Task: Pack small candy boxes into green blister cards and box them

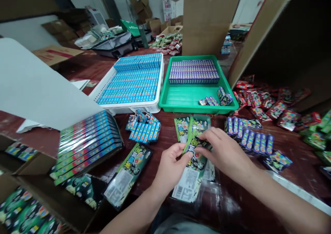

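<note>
My left hand (173, 161) pinches the side edge of a green printed packet (192, 148) between thumb and fingers. At its upper right side, my right hand (219, 148) grips the same packet, fingers bent around a dark part. Below the hands lies a flat green packet with a pale printed label (186, 185), and more green packets (181, 127) lie behind and under it. Small blue boxes (145, 131) stand in a cluster left of my hands. Purple boxes (254, 141) stand in a row to the right. Another green packet (129, 172) lies left of my left forearm.
A white tray (124, 107) holds rows of blue boxes. Beside it, a green tray (181, 98) holds purple boxes. Red packs (258, 99) are heaped at right, near an open carton (258, 37). Open cartons (38, 172) with green packages stand at lower left, by stacked coloured boxes (88, 148).
</note>
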### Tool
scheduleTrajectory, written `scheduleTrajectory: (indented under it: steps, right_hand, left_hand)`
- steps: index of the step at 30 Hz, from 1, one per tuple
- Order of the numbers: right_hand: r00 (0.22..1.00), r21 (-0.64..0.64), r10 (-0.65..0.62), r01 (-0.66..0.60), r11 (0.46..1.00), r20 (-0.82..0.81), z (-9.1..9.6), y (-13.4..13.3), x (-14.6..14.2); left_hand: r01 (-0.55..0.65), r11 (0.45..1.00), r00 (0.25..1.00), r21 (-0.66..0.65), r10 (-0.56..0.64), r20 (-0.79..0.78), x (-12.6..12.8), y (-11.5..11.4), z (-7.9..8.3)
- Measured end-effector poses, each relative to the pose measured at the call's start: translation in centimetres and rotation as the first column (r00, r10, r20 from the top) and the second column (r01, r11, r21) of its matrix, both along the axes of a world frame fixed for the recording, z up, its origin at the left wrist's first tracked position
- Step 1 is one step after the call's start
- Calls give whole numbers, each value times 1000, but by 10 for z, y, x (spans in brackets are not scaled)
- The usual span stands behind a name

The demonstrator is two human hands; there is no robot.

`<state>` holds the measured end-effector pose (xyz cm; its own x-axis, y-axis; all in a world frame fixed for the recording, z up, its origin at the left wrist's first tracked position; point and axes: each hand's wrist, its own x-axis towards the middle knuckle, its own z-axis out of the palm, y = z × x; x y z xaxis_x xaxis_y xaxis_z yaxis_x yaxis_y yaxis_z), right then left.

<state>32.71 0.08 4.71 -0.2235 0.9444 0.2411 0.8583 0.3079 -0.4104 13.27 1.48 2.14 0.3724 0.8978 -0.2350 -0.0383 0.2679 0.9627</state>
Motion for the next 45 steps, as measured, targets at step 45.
scheduleTrajectory:
  steps: [45]
  right_hand:
    - [744,-133,118,-269,954,-657,-62,62,-34]
  left_hand:
    - [-262,740,711,619,582,-395,-96,-72,-40]
